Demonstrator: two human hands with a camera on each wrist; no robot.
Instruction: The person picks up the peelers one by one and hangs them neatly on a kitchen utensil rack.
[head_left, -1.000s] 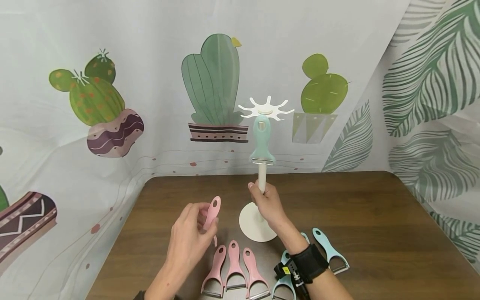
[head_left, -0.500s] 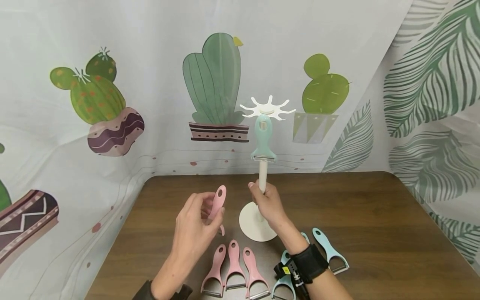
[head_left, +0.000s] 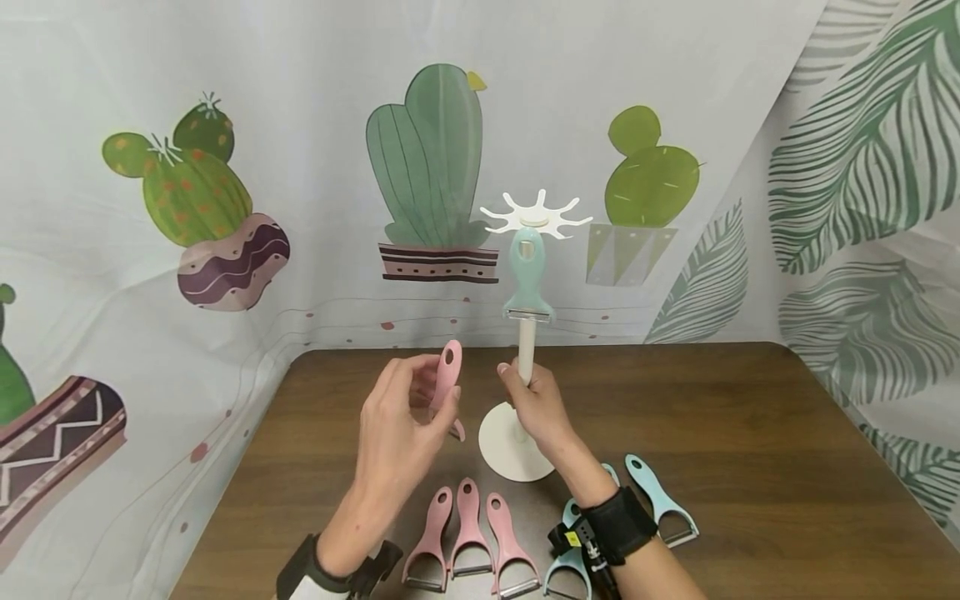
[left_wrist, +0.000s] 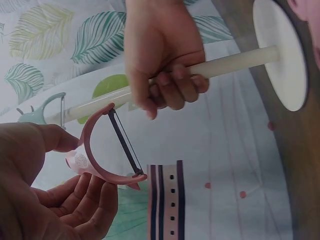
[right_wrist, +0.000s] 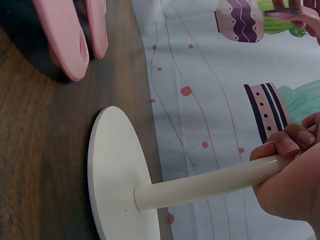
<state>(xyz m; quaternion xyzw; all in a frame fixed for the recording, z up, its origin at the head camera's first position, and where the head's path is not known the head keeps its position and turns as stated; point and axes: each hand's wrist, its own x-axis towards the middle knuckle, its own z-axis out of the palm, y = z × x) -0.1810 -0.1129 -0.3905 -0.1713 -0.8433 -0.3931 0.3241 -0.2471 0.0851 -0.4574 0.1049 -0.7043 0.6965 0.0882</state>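
Note:
My left hand (head_left: 401, 421) pinches a pink peeler (head_left: 447, 372) by its handle, hole end up and blade end down, left of the stand. The left wrist view shows its curved pink head (left_wrist: 90, 150) and metal blade (left_wrist: 125, 142) between thumb and fingers. My right hand (head_left: 538, 408) grips the post (head_left: 527, 350) of a white stand with a round base (head_left: 504, 446) on the table. On top, the stand has a ring of white hooks (head_left: 534, 218). From a front hook hangs a mint-green peeler (head_left: 527, 271), blade end down.
Three pink peelers (head_left: 468, 504) lie side by side on the brown table (head_left: 360, 475) near its front. Several light-blue peelers (head_left: 652, 483) lie to the right, partly hidden under my right forearm. Behind the table hangs a cloth printed with cacti (head_left: 442, 158).
My left hand has risen and moved right and farther from me with the pink peeler, closer to the stand. My right hand has kept its grip on the post.

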